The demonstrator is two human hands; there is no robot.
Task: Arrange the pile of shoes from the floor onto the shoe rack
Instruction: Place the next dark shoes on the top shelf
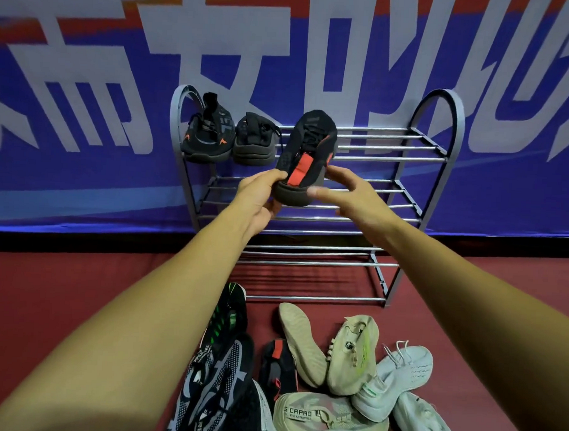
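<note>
Two shoes (205, 137) hug the rack's (457, 131) left edge; left hand (257, 199) grips sneaker (307, 151).

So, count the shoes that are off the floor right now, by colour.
Black shoe with orange marks, on the shoe rack: 1
Plain black shoe, on the rack: 1
Black shoe with a red strip, in the left hand: 1
Total: 3

looks like some indoor sports hall or event space, huge blue banner (83, 174) with big white characters across the far wall, dark red court-type floor (45, 286), metal shoe rack (377, 158) against the banner, sneakers (352, 355) piled near
</note>
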